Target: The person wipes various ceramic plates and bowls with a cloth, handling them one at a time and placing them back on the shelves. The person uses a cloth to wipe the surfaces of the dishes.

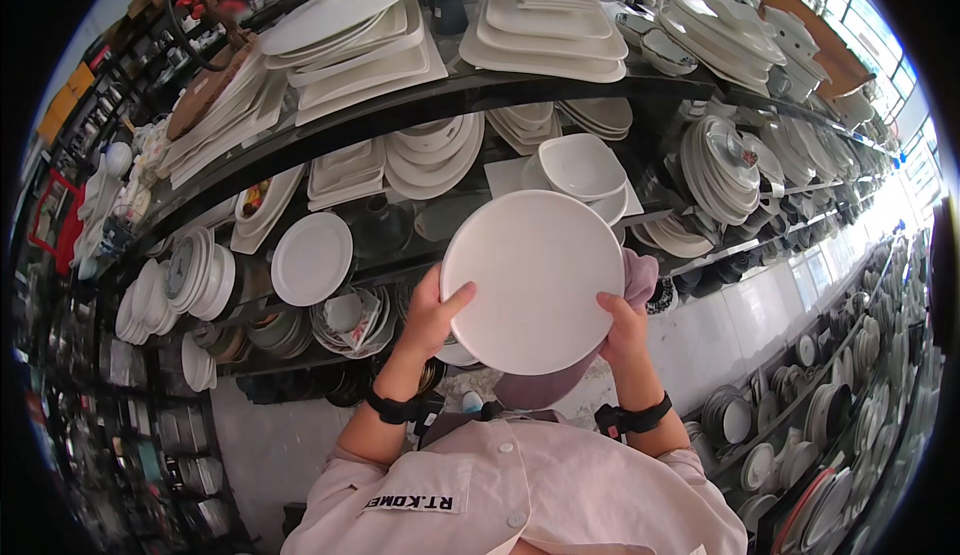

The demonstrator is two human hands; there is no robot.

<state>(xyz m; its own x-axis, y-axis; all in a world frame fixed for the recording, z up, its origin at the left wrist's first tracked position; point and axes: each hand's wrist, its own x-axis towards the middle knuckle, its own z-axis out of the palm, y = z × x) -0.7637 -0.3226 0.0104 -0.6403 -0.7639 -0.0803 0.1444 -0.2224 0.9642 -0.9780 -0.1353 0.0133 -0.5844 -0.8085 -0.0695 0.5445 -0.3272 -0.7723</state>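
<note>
A large round white plate (533,280) is held up in front of my body, its face toward me. My left hand (434,313) grips its left edge, thumb on the front and the other fingers behind. On the right edge my right hand (623,323) holds it the same way. A mauve cloth (640,277) bunches behind the plate by my right fingers, and more of it hangs below the rim; how the hand holds it is hidden. Just beyond the plate, a white square bowl (581,167) rests on the shelf.
A dark shelf (420,97) ahead carries stacked white platters (545,40) on top and more plates beneath. One oval white plate (312,259) leans at the left. Racks of dishes (825,405) line the right side, beside a pale tiled floor (715,345). Shelving (110,445) stands at the left.
</note>
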